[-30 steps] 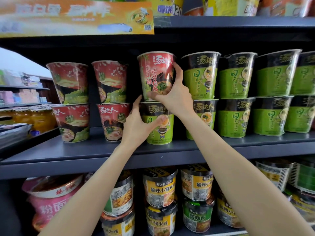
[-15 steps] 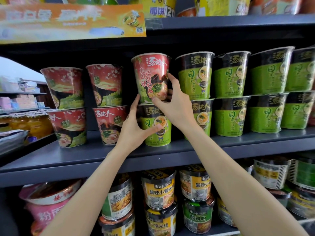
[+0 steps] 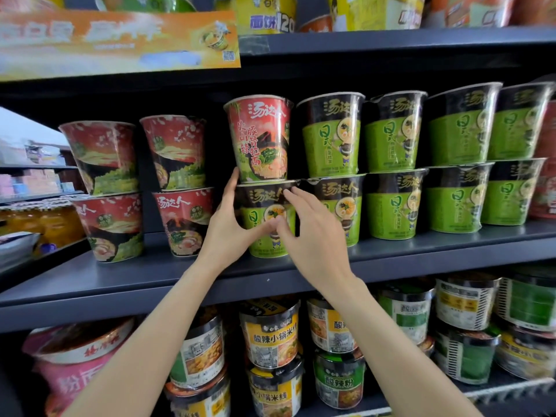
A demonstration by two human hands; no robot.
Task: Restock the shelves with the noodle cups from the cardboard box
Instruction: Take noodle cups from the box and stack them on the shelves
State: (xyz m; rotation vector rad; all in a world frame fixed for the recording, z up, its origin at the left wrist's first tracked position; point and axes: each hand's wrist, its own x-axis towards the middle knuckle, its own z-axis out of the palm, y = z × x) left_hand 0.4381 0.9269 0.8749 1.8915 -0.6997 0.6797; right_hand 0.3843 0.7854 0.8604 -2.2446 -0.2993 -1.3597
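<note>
Two hands at work: left hand [image 3: 230, 228] clasping green cup [image 3: 267, 219] beneath red cup [image 3: 261, 141]; right hand [image 3: 316, 236] spread loose at 3 o'clock.

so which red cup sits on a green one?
The front-facing red paper noodle cup, stacked on the green-and-black cup between both hands; the other red cups stack on red.

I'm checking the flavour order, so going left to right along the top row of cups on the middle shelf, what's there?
Red cup → red cup → red cup with big lettering → green cup → green cup → green cup → green cup.
</note>
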